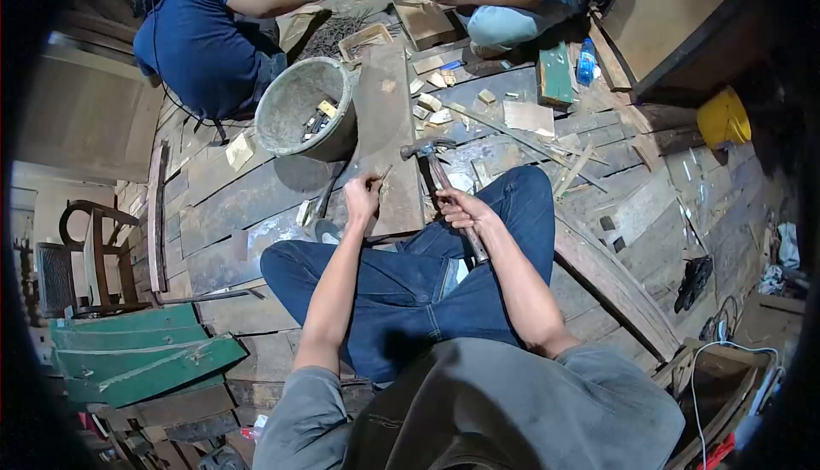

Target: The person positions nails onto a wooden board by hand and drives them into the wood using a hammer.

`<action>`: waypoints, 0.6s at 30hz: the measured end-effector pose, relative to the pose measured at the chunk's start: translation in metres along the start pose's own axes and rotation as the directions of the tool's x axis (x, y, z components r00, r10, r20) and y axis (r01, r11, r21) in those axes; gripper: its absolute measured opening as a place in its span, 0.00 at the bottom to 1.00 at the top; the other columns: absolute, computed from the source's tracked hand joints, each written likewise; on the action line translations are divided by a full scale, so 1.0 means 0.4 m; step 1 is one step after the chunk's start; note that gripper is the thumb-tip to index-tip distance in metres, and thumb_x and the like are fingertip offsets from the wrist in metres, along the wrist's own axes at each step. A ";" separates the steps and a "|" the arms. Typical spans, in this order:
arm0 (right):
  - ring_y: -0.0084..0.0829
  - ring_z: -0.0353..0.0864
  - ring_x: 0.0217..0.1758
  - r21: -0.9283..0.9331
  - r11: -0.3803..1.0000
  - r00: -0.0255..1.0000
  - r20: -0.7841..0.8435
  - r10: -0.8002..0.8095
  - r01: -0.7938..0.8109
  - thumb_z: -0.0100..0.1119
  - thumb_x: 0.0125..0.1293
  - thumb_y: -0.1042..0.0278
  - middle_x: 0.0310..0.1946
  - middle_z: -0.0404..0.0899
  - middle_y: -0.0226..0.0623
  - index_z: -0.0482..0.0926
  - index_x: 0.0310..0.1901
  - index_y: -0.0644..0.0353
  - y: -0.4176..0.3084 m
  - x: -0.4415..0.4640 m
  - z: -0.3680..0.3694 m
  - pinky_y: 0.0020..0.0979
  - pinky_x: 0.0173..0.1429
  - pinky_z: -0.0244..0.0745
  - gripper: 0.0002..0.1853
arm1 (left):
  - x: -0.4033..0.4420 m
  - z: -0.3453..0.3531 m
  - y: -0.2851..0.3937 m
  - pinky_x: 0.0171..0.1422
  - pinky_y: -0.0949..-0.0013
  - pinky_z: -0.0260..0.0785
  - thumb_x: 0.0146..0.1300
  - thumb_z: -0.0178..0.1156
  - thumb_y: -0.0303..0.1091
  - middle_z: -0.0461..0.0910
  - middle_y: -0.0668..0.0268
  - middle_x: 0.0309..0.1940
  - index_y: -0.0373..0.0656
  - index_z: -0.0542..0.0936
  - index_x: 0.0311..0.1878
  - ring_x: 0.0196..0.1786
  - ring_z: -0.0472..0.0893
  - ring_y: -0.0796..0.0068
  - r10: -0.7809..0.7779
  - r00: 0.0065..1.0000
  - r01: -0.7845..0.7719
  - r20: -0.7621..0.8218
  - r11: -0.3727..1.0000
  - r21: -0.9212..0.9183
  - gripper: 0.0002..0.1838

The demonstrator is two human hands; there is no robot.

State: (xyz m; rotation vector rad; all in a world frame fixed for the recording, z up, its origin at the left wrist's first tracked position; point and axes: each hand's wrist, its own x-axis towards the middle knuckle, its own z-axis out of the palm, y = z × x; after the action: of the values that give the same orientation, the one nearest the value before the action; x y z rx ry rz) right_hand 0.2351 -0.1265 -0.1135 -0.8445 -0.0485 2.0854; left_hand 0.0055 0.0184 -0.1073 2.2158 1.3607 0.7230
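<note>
My right hand point(464, 210) is closed round the handle of a claw hammer point(438, 167), whose metal head is raised over the right edge of a worn wooden plank point(389, 120). On the plank's left side, my left hand point(364, 198) pinches a thin nail point(387, 173) between thumb and fingertips. The plank lies lengthwise in front of my crossed legs. Just left of it stands a grey bucket point(272, 120) with several small dark and pale pieces inside.
Two people sit ahead, one in a blue shirt point(201, 39). A pile of nails point(336, 36) lies beside a small wooden tray point(363, 40). Wood scraps point(436, 116) litter the floor right of the plank. Green boards point(154, 355) lie left, a yellow bucket point(723, 118) right.
</note>
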 end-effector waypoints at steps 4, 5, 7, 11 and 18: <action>0.11 0.50 0.07 -0.009 1.000 1.000 -0.018 0.001 -0.001 0.60 0.68 0.56 0.11 0.57 0.17 0.72 0.30 0.56 0.001 0.005 -0.012 0.18 0.06 0.46 0.14 | -0.007 0.016 -0.014 0.41 0.60 0.76 0.55 0.65 0.29 0.85 0.52 0.31 0.40 0.88 0.36 0.34 0.85 0.55 -0.039 0.999 0.039 -0.030 0.999 -0.001 0.07; 0.11 0.50 0.07 -0.010 1.000 1.000 -0.018 0.009 -0.009 0.60 0.68 0.56 0.11 0.57 0.17 0.72 0.30 0.56 0.004 0.008 -0.015 0.18 0.06 0.46 0.14 | -0.010 0.019 -0.016 0.41 0.60 0.76 0.55 0.65 0.29 0.85 0.52 0.31 0.40 0.88 0.36 0.34 0.85 0.55 -0.046 0.998 0.045 -0.039 0.999 -0.014 0.07; 0.11 0.50 0.07 -0.017 1.000 1.000 -0.022 -0.003 0.002 0.59 0.68 0.56 0.11 0.57 0.17 0.72 0.30 0.56 0.001 0.001 -0.007 0.18 0.06 0.45 0.15 | -0.011 0.020 -0.022 0.42 0.59 0.76 0.55 0.65 0.29 0.85 0.52 0.31 0.40 0.88 0.36 0.35 0.86 0.55 -0.060 0.997 0.058 -0.057 0.998 -0.036 0.07; 0.11 0.50 0.07 -0.006 1.000 0.999 -0.029 0.012 -0.012 0.59 0.68 0.55 0.11 0.57 0.17 0.72 0.31 0.55 0.000 -0.005 0.002 0.17 0.06 0.45 0.14 | -0.013 0.011 -0.005 0.44 0.59 0.75 0.54 0.64 0.28 0.85 0.52 0.31 0.40 0.87 0.35 0.36 0.85 0.55 -0.025 0.995 0.022 -0.099 0.999 -0.036 0.07; 0.11 0.50 0.07 0.023 0.999 1.000 -0.016 0.026 -0.026 0.60 0.67 0.55 0.12 0.58 0.18 0.71 0.31 0.55 -0.002 -0.006 0.003 0.17 0.06 0.46 0.14 | -0.011 0.029 -0.015 0.47 0.56 0.74 0.52 0.60 0.27 0.85 0.53 0.32 0.40 0.87 0.33 0.38 0.84 0.52 -0.056 0.986 0.056 -0.157 0.998 -0.007 0.08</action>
State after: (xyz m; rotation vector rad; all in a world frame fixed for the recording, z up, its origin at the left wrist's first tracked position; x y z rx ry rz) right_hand 0.2358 -0.1276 -0.1111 -0.8523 -0.0055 2.0992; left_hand 0.0070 0.0160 -0.1208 2.1480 1.4897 0.8945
